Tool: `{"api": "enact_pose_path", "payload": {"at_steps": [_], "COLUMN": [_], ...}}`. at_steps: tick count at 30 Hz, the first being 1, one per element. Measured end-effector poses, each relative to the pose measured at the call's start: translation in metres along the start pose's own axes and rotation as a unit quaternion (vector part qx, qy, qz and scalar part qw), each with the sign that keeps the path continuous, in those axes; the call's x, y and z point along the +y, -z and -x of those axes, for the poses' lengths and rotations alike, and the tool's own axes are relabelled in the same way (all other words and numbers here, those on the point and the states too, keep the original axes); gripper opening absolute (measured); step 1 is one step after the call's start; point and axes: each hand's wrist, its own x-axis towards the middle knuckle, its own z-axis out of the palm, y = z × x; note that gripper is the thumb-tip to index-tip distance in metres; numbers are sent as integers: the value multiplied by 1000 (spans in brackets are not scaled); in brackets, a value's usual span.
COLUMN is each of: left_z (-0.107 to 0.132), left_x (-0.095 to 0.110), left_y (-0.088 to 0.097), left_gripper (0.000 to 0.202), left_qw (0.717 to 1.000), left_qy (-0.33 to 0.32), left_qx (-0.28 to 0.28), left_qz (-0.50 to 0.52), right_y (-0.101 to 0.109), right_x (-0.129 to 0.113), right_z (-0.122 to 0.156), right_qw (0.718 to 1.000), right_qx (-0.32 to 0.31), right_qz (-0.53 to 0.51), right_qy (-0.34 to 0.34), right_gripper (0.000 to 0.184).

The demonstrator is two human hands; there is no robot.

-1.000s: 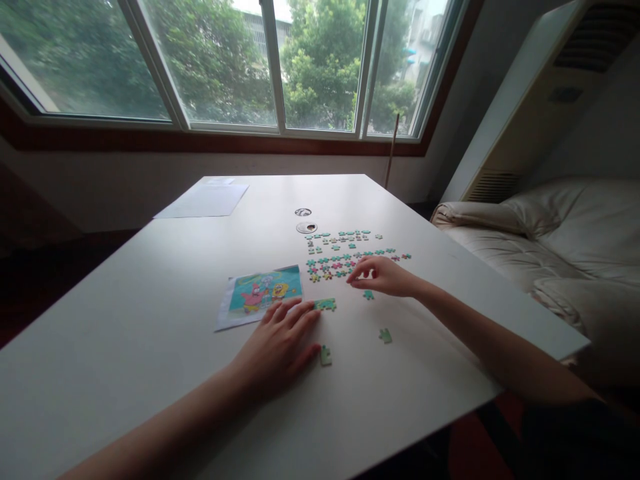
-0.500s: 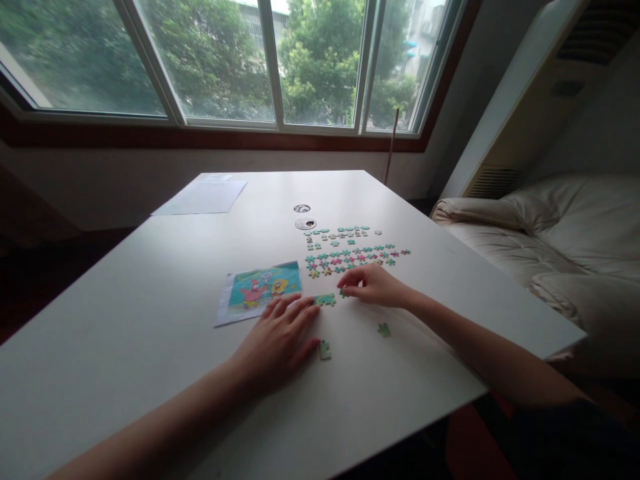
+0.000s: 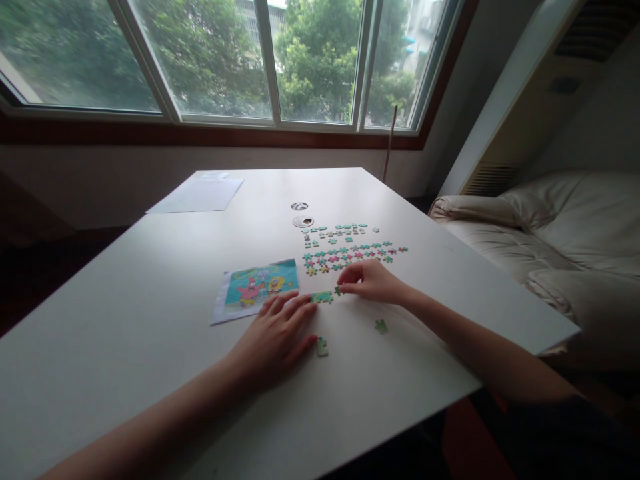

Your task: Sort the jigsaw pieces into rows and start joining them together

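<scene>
My left hand (image 3: 281, 331) lies with fingers spread, its fingertips at the left end of a short joined strip of green puzzle pieces (image 3: 323, 297). Between the thumb and fingers of my right hand (image 3: 369, 282) is a small green puzzle piece (image 3: 338, 291), just right of that strip. Close to my left thumb a loose pale green puzzle piece (image 3: 322, 347) lies on the table. Another loose green piece (image 3: 381, 327) sits below my right wrist. A picture sheet (image 3: 260, 287) with cartoon figures lies left of the strip, its lower right corner beside my left fingers.
Several rows of loose puzzle pieces (image 3: 350, 253) lie beyond my right hand on the white table (image 3: 150, 300). Two round discs (image 3: 303, 221) lie behind them. White paper (image 3: 197, 195) rests at the far left. A cream sofa (image 3: 565, 227) stands at the right.
My right hand has brought the green piece slightly left, closer to the joined strip. My left hand stays in place on the strip. The whole view has shifted a little.
</scene>
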Motion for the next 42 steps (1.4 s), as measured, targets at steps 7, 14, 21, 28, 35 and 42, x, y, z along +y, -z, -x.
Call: {"api": "enact_pose_path", "payload": {"at_steps": [7, 14, 21, 28, 35, 42], "left_z": [0, -1, -1, 0, 0, 0], "left_x": [-1, 0, -1, 0, 1, -1], "left_y": [-1, -2, -3, 3, 2, -1], "left_gripper": [39, 39, 40, 39, 39, 38], "left_qw": [1000, 1000, 1000, 1000, 1000, 1000], "left_qy": [0, 2, 3, 2, 17, 18], "left_qx": [11, 6, 8, 2, 18, 17], "left_qz": [1, 3, 4, 9, 1, 2], "right_y": [-14, -13, -14, 0, 2, -7], "right_x": [-1, -3, -7, 2, 11, 11], "right_z": [-2, -1, 1, 3, 7, 5], "right_qw": [998, 992, 987, 982, 978, 977], "right_qx": [34, 51, 46, 65, 47, 36], "right_qz": [39, 117, 153, 177, 184, 189], "right_qy": [-27, -18, -8, 28, 82, 90], "right_gripper": [19, 13, 13, 11, 9, 10]}}
